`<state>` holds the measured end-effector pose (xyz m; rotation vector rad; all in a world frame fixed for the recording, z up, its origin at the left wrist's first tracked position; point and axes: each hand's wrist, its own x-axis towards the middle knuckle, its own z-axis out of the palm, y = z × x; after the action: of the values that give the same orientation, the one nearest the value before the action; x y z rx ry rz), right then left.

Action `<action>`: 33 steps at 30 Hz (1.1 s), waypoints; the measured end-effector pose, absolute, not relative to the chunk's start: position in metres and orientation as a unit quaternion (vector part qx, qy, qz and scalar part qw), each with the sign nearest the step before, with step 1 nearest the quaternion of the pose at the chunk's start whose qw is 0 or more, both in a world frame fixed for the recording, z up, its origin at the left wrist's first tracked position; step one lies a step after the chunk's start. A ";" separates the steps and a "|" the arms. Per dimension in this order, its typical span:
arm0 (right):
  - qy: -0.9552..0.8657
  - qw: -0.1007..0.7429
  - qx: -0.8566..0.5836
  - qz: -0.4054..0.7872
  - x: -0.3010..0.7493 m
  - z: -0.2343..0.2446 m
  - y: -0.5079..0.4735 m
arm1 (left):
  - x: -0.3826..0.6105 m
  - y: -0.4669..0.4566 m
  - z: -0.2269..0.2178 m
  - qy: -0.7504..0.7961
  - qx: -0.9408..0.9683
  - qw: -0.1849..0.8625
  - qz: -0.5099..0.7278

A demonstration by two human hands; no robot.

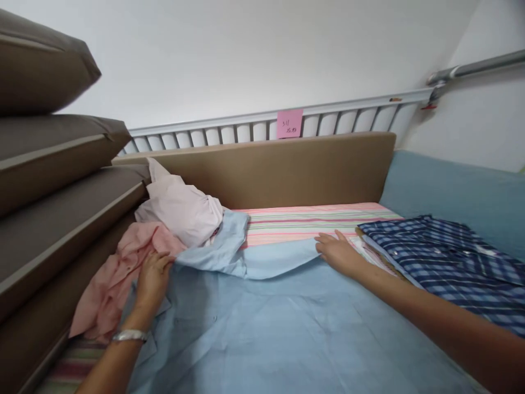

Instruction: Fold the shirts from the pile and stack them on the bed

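A light blue shirt lies spread out in front of me, with a small button and some creases on it. Its far edge is turned up in a strip between my hands. My left hand, with a silver bracelet at the wrist, pinches the left end of that edge. At the other end, my right hand has its fingers closed on the cloth. One sleeve stretches away from me toward a crumpled white garment. A rumpled pink garment lies beside my left hand.
Thick brown cushions are stacked along the left. A folded dark blue plaid shirt tops a pile on the right. Behind the striped sheet stands a brown padded board, with a radiator and a pink note beyond.
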<state>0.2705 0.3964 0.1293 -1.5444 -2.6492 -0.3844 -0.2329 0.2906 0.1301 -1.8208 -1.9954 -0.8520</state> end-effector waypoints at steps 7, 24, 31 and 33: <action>-0.869 -0.007 -0.489 -0.072 0.273 0.122 0.378 | -0.209 0.266 0.115 -0.766 -0.570 0.100 -0.278; -0.921 0.032 -0.388 0.030 0.080 0.132 0.426 | -0.223 0.269 0.077 -0.737 -0.392 -0.171 -0.523; -0.962 -0.004 -0.269 -0.047 -0.046 0.123 0.458 | -0.227 0.292 0.096 -0.708 -0.416 -0.181 -0.541; -0.962 -0.024 -0.264 -0.067 -0.060 0.122 0.465 | -0.232 0.300 0.102 -0.710 -0.407 -0.152 -0.554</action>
<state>-0.0599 0.4653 0.1222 -0.8435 -3.0692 -0.2139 -0.2324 0.2996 0.1015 -1.4189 -2.4763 -1.9328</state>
